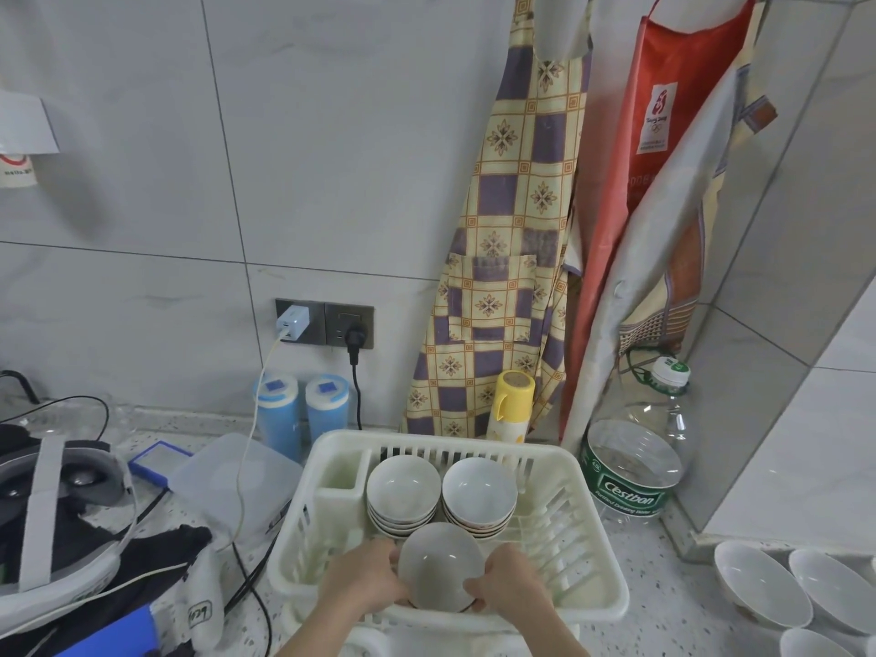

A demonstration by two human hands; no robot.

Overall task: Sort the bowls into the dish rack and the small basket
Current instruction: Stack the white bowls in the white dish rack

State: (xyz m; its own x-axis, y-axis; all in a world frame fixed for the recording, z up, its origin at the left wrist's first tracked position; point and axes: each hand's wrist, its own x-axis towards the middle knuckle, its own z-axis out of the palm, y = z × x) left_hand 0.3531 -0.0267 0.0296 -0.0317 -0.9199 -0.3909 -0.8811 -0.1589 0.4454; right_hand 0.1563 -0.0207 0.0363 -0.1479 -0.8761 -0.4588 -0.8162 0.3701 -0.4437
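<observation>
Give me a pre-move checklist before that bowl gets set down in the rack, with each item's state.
1. Left hand grips the held bowl at its left rim: ok.
2. Right hand grips the bowl's right rim: ok.
3. Bowl is inside the dish rack, at its near side: ok.
4. Bowl clear of the left stack and right stack behind it: cannot tell, its far rim overlaps them in view.
5. Free rack space to the right of the stacks: ok.
6. Small basket located: not ok, not recognisable in view.
</observation>
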